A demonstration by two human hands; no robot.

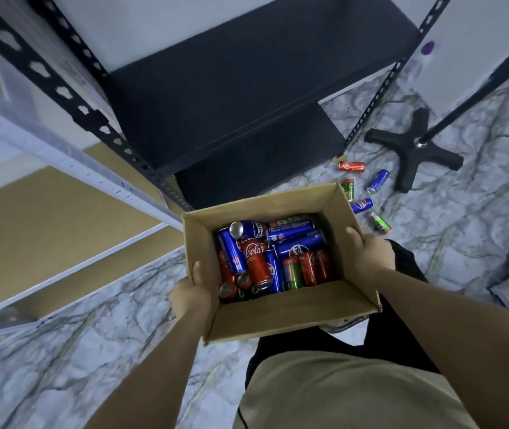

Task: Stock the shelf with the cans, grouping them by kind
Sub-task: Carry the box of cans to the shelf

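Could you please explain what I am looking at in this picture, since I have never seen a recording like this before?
There is no machine here. The single picture comes from a wide-angle camera worn on a person's head, looking down past their chest at their own arms, which is why the edges look bent.

The left hand and right hand grip opposite sides of an open cardboard box, holding it in front of the body. Inside lie mixed drink cans: red cola cans, blue cans and a green can, all jumbled together.

Ahead stands a black metal shelf, whose visible boards have no cans on them. Five loose cans lie on their sides on the marble-patterned floor, to the right of the box, near a black cross-shaped stand base.
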